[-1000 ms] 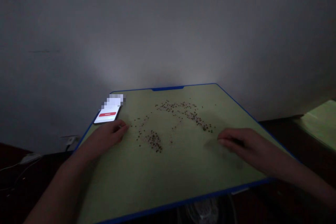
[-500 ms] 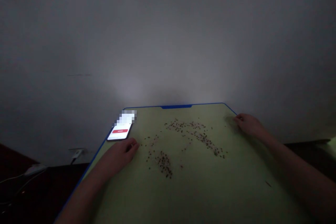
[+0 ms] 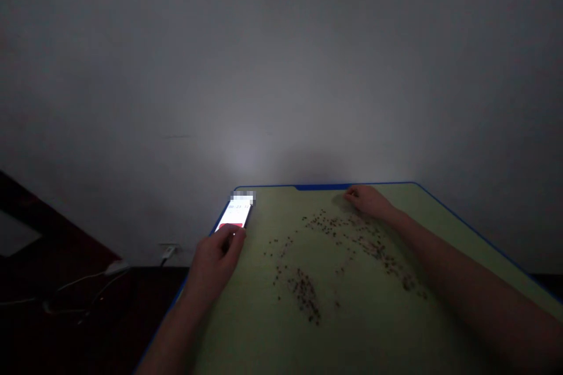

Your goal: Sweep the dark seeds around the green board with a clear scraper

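Note:
Small dark grains, like seeds or beans, lie scattered on the pale green tabletop [image 3: 281,340]. One cluster [image 3: 305,296] is near the middle, and a longer band [image 3: 373,246] runs from the back toward the right. My left hand [image 3: 220,255], its thumb and fingers curled together, covers the lower end of a lit phone [image 3: 237,214]; whether it touches the phone is unclear. By the far edge, beyond the band of grains, my right hand [image 3: 367,200] has its fingers bunched in a pinch. Anything inside either hand is hidden.
The table has a blue rim [image 3: 457,220] and stands close to a grey wall [image 3: 308,70]. At lower left, a plug in a wall socket [image 3: 169,251] and white cables [image 3: 83,278] show in the dark. The room is dim.
My right hand has moved left from the right rim to the far edge. My left hand now overlaps the phone's lower end. The whole view has shifted, so the table appears farther right.

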{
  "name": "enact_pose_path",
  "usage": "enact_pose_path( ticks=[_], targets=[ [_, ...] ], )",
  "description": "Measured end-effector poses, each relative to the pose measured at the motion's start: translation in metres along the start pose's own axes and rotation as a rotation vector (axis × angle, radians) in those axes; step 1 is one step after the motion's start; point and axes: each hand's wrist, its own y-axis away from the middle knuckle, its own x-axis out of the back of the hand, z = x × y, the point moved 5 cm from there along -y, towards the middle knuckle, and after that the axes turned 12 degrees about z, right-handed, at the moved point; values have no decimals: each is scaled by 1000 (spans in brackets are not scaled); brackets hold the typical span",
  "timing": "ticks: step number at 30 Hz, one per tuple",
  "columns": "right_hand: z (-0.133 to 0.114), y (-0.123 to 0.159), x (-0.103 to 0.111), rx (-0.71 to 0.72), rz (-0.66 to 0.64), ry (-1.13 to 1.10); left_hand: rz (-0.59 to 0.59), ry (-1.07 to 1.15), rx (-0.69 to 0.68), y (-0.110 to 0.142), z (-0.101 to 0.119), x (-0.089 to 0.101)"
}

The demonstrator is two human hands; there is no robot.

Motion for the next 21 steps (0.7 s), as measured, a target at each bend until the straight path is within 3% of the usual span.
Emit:
enact_pose_path(
  ticks=[5, 11, 16, 21],
  targets=[
    [-53, -20, -21, 152, -67, -74, 77, 6, -10, 0, -3, 6],
    [-121, -18, -32, 365, -195, -183, 82, -7, -13, 0, -3, 7],
    [-164, 2, -34, 516, -291, -244, 98, -13, -19, 0, -2, 8],
    [-180, 42, -26, 624, -367, -286, 91, -12, -41, 1, 2, 7]
  ],
)
